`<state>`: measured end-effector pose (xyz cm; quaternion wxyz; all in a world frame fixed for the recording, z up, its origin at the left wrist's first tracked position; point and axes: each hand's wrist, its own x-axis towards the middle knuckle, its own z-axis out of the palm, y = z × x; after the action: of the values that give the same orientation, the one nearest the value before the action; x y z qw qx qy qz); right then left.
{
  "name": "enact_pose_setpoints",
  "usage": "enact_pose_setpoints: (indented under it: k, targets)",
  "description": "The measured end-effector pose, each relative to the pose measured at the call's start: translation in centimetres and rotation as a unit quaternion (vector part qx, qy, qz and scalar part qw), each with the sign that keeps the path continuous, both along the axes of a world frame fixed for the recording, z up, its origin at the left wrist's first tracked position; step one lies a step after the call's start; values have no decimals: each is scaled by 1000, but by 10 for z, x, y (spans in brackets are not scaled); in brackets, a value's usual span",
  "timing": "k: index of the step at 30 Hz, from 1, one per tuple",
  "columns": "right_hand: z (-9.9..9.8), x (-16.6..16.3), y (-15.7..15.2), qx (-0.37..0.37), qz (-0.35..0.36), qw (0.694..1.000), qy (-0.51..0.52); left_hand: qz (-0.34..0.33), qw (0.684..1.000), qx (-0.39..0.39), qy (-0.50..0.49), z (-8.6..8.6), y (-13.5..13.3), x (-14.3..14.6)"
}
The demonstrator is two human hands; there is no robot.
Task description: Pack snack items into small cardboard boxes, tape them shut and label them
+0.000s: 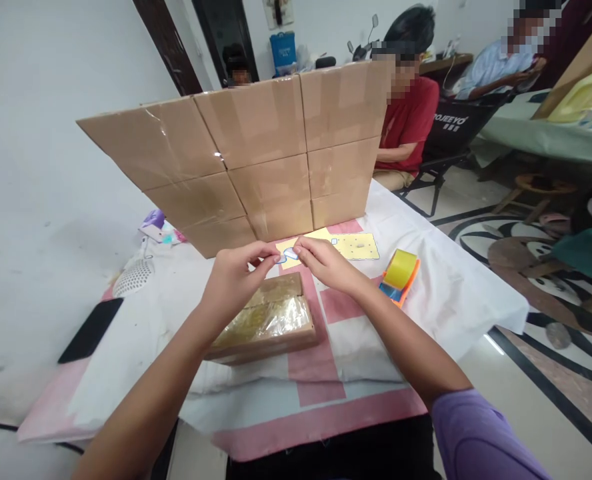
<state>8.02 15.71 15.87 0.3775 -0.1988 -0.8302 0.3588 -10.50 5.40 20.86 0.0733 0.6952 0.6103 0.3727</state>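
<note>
Both hands meet over the far side of a small taped cardboard box (276,320), which lies on the table. My left hand (233,277) is closed, its thumb and forefinger pinched at a small white piece with a blue edge (290,254). From the other side, my right hand (326,261) pinches this piece too. Whether it is one piece or two overlapping ones, I cannot tell. Just behind the fingers lies a yellow printed sheet (363,247). A tape dispenser (400,275) with an orange frame and a yellowish roll is beside my right forearm.
A tall screen of joined cardboard boxes (271,133) stands across the table's far side. On the left are a black phone (90,330) and a white perforated object (133,277). A person in a red shirt (416,120) sits behind the screen; others sit farther back.
</note>
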Motion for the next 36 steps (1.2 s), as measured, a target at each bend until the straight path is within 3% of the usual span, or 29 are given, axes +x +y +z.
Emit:
enact_pose_setpoints:
  k: [3, 5, 9, 14, 18, 20, 23, 26, 27, 30, 36]
  targets:
    - [-10, -2, 10, -21, -52, 998, 3, 31, 999, 1, -28, -3, -4, -1]
    - [-17, -6, 24, -26, -120, 990, -74, 33, 996, -23, -77, -3, -5, -4]
    - [-36, -23, 69, -73, -232, 929, -280, 33, 989, -59, -131, -7, -6, -10]
    - [-61, -45, 113, -146, -280, 872, -375, 27, 991, -64, -117, -15, -9, -12]
    - [-57, -48, 119, -147, -307, 858, -385, 13, 991, -72, -112, -18, -11, -12]
    - [-47, -43, 113, -128, -310, 870, -363, 10, 991, -80, -110, -19, -11, -13]
    - [-29, -26, 85, -89, -270, 911, -298, 15, 990, -89, -110, -20, -13, -12]
    - [-16, -5, 37, -91, -118, 980, -131, 22, 990, -93, -104, -20, -16, -5]
    - [-13, 0, 19, -108, -60, 991, -60, 21, 991, -91, -101, -19, -17, -2]
    - [-11, 11, -27, -157, 22, 985, 64, 6, 993, -84, -85, -18, -21, 11]
    - [-26, 11, -64, -243, -46, 955, 162, -5, 996, -72, -58, -18, -27, 31]
